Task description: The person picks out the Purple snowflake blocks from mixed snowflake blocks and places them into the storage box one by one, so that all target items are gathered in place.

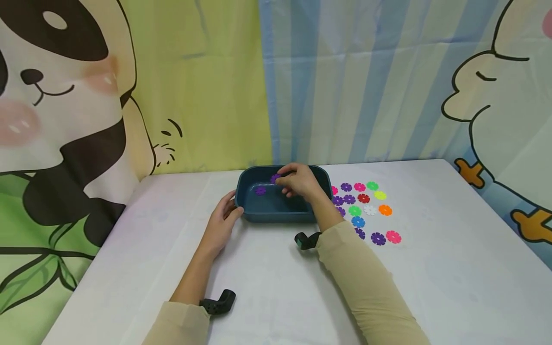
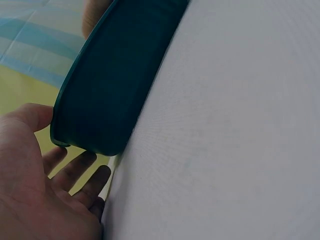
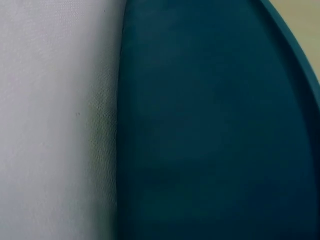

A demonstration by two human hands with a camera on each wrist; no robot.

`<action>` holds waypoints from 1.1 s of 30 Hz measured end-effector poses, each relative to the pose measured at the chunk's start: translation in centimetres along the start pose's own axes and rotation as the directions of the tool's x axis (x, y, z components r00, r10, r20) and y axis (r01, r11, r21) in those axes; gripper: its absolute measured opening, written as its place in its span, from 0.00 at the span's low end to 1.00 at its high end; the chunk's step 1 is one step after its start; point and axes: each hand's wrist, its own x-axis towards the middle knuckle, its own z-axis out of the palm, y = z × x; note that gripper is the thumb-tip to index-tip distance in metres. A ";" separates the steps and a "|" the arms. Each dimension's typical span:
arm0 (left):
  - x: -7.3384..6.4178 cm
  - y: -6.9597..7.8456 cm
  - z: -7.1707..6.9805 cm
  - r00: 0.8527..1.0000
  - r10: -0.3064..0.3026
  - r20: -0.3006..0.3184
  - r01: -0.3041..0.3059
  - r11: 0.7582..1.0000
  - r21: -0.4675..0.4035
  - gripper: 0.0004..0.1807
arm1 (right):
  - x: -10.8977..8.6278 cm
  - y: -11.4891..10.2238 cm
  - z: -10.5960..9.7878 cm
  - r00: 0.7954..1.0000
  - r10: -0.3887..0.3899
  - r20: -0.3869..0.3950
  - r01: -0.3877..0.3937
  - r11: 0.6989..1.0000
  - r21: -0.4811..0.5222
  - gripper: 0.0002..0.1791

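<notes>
Nearest us, two tan sleeves point(image 1: 178, 326) reach across a white worktop point(image 1: 267, 287), one black device point(image 1: 219, 303) at the left wrist and another point(image 1: 307, 241) at the right. Past the cuffs, we find a purple piece point(image 1: 378, 238) and a pink piece point(image 1: 393, 236), both flower-shaped, lying just beside each other on the right. Of the two hands, the left hand point(image 1: 222, 223) grips the near left corner of a dark blue bin point(image 1: 280, 218), thumb at the rim and fingers against the outer end wall, as the left wrist view shows us. Right of the bin, we see more flower pieces, among them blue point(image 1: 358, 222), orange point(image 1: 385, 210), white point(image 1: 370, 210), red point(image 1: 363, 198), yellow point(image 1: 380, 195) and green point(image 1: 373, 186). Within the bin rests one purple flower point(image 1: 260, 190); beyond it, over the far part of the bin, the right hand point(image 1: 299, 182) pinches another purple flower point(image 1: 274, 178) at its fingertips. Behind the worktop hangs a yellow-green and blue-striped backdrop point(image 1: 228, 96), a cartoon panda point(image 1: 92, 143) at its left.
</notes>
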 end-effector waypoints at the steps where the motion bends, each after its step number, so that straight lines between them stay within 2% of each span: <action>1: 0.0 -0.1 0.0 1.000 -0.002 0.001 0.002 1.000 -0.001 0.31 | 0.0 0.0 0.1 1.000 0.005 0.003 -0.005 1.000 -0.008 0.15; 11: -0.1 -0.3 0.2 1.000 0.000 -0.007 0.000 1.000 -0.012 0.31 | 0.9 0.3 1.2 0.998 0.066 0.009 -0.065 0.994 -0.086 0.15; 18: -0.1 0.0 0.3 1.000 0.008 -0.004 -0.008 1.000 0.002 0.31 | 1.3 0.2 1.8 0.995 0.100 -0.014 -0.101 0.963 -0.250 0.12; 33: -0.2 0.4 0.1 1.000 0.008 -0.019 -0.008 1.000 0.012 0.31 | 1.2 0.1 1.8 0.996 0.073 0.057 -0.050 0.941 -0.336 0.22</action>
